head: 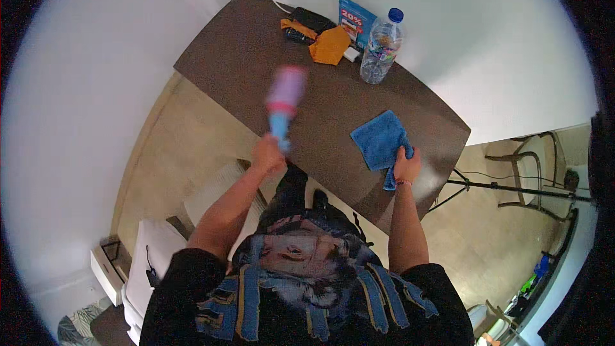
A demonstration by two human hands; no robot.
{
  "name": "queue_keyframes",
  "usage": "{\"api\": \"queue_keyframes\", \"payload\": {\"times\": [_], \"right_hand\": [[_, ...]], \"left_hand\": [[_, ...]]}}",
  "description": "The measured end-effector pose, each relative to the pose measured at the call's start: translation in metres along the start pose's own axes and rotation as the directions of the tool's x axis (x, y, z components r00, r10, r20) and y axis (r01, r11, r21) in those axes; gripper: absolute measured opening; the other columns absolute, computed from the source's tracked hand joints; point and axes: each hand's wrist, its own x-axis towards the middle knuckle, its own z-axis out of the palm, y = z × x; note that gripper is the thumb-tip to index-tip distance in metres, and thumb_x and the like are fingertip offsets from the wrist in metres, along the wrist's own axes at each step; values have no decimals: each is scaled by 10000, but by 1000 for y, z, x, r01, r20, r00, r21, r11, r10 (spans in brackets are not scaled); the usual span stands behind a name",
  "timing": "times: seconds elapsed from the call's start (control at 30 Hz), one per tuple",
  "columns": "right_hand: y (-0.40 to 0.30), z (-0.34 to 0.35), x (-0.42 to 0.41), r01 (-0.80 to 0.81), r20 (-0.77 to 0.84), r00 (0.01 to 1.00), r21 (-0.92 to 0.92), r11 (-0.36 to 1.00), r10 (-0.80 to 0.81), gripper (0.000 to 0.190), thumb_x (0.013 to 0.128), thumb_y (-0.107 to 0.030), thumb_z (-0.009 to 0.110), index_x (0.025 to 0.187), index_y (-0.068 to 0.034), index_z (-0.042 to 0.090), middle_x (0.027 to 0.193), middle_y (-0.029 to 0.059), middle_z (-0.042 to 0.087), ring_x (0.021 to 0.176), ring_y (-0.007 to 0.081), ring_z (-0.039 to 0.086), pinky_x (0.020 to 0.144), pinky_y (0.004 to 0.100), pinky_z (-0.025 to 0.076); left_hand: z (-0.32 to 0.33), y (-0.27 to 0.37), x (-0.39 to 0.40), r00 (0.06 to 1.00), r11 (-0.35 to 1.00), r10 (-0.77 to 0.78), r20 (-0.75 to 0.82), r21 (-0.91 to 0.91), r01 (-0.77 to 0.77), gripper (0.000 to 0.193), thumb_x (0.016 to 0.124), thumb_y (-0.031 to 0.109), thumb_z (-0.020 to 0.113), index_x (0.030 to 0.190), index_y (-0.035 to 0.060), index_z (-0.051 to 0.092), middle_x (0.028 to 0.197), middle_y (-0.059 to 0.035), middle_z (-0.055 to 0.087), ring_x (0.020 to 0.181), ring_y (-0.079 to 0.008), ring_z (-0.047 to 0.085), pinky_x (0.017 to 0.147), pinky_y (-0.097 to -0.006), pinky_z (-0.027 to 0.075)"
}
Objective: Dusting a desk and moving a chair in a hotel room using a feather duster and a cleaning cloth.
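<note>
My left hand [269,155] is closed around the narrow light blue end of a handled object [287,89]. Its wider purple part has pink bands at both ends, and motion blur hides what exactly it is. This object is above the left half of a dark brown table [326,101], pointing away from me. On the right side of the tabletop, my right hand [407,165] grips the edge of a blue cloth [381,140]. Most of the cloth is spread out to the left of my fingers, while one corner hangs down by the wrist.
A clear plastic bottle [379,53] with a blue cap stands along the table's far edge. Near it are a blue printed leaflet [355,17], an orange cloth [330,45] and a black case [312,20]. Chairs [526,173] and a black stand [509,187] are to the right.
</note>
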Motion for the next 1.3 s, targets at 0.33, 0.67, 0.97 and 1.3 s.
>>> {"api": "queue_keyframes", "payload": {"times": [0.33,0.67,0.97,1.3], "right_hand": [[-16,-10,-5,-11,12,1000,58,998,10,448,800,-320,633,1110,1,591,1000,235,650,926,384,628,810,444,475],[1,7,1,89,-78,993,5,996,-89,431,793,-317,641,1065,16,611,1001,233,650,923,393,624,798,451,476],[-14,-8,-4,61,25,998,22,998,-61,468,807,-333,628,1109,21,584,1048,241,634,979,410,598,838,452,464],[-3,6,1,70,-21,997,-23,997,-70,470,821,-349,617,1102,26,583,1052,252,623,970,420,596,838,477,455]], "left_hand": [[3,-73,-39,971,968,234,-56,105,-228,227,904,236,491,1052,77,558,761,-138,596,724,-340,630,669,-427,507],[-23,-38,-58,999,991,-54,-2,-127,53,244,912,262,496,1049,80,581,808,-156,620,771,-372,615,720,-462,497],[-29,-55,-22,978,957,-206,-13,-212,199,254,923,253,478,1090,81,560,1002,-197,622,857,-390,619,784,-462,497],[-53,-45,-3,983,985,122,-138,137,-103,457,922,255,514,1366,175,445,943,-212,655,809,-373,648,731,-463,518]]}}
